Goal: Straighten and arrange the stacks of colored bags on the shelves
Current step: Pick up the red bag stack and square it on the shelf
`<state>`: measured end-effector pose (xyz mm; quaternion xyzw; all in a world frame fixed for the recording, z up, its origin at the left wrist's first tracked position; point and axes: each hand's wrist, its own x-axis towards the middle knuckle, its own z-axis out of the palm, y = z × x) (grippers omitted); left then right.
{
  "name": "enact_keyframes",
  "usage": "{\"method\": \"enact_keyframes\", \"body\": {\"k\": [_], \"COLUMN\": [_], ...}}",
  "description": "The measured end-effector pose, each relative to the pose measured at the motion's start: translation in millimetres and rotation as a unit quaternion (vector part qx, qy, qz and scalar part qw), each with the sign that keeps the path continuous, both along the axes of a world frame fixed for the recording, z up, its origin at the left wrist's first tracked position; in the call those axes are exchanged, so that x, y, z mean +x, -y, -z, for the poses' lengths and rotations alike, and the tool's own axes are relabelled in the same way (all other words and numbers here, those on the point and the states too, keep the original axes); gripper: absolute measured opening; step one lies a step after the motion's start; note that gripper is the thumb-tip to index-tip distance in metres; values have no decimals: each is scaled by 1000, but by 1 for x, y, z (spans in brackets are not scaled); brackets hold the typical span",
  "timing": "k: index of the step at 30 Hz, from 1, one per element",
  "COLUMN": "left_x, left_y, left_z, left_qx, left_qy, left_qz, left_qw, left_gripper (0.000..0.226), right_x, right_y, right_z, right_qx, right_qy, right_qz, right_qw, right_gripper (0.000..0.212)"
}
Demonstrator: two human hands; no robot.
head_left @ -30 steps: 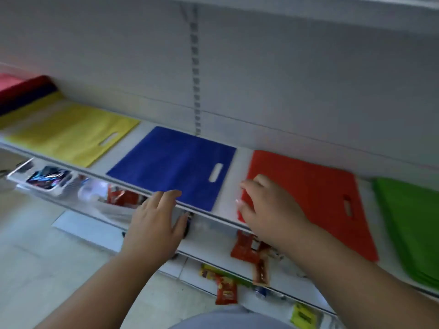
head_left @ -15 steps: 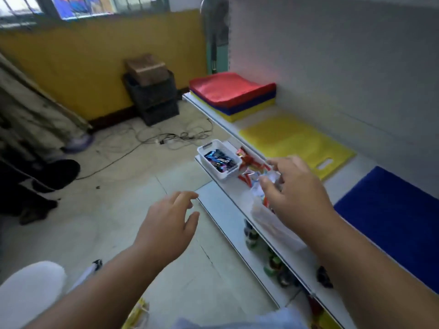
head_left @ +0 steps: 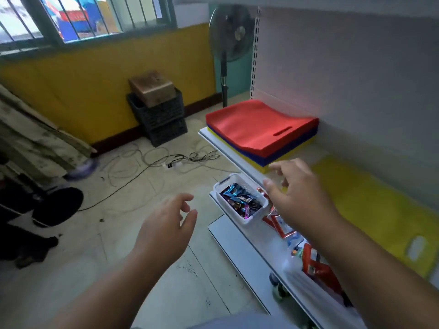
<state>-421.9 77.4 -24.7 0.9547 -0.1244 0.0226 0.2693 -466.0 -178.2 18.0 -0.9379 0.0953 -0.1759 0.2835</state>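
Note:
A thick stack of bags (head_left: 261,131) lies at the far left end of the shelf (head_left: 223,148), red layers on top, blue under them, yellow at the bottom; its top sags in the middle. To its right a flat yellow bag (head_left: 380,210) with a cut-out handle lies on the same shelf. My right hand (head_left: 297,198) hovers open just in front of the stack's near corner, fingers spread, holding nothing. My left hand (head_left: 166,231) is open over the floor, left of the shelves.
A white tray of wrapped sweets (head_left: 240,200) and red snack packets (head_left: 280,224) sit on the lower shelf under my right hand. A standing fan (head_left: 228,43), stacked black crates (head_left: 161,119) with a box, and loose cables (head_left: 166,160) are on the floor beyond.
My view swung left from the blue and red bags to the shelf's left end. Both hands left the shelf edge; my right hand reached toward the red-topped stack.

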Motion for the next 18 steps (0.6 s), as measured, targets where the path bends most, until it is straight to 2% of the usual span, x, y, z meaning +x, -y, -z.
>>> {"method": "enact_keyframes", "body": {"k": [5, 9, 13, 18], "left_x": [92, 181, 269, 344], "left_y": [2, 9, 11, 21], "left_z": [9, 25, 33, 25], "left_qx": [-32, -47, -38, -10], "left_qy": [19, 23, 2, -24], "left_qz": [32, 110, 191, 270], "left_qw": [999, 993, 981, 963], "left_gripper": [26, 24, 25, 29], "right_x": [73, 116, 151, 177], "right_y": [-3, -12, -31, -49], "right_z": [-3, 4, 12, 11], "right_qx": [-17, -27, -34, -49], "right_qy": [-17, -31, -61, -142], "right_qz": [46, 139, 245, 343], "right_qw": [999, 989, 967, 927], "right_gripper": [34, 35, 35, 40]}}
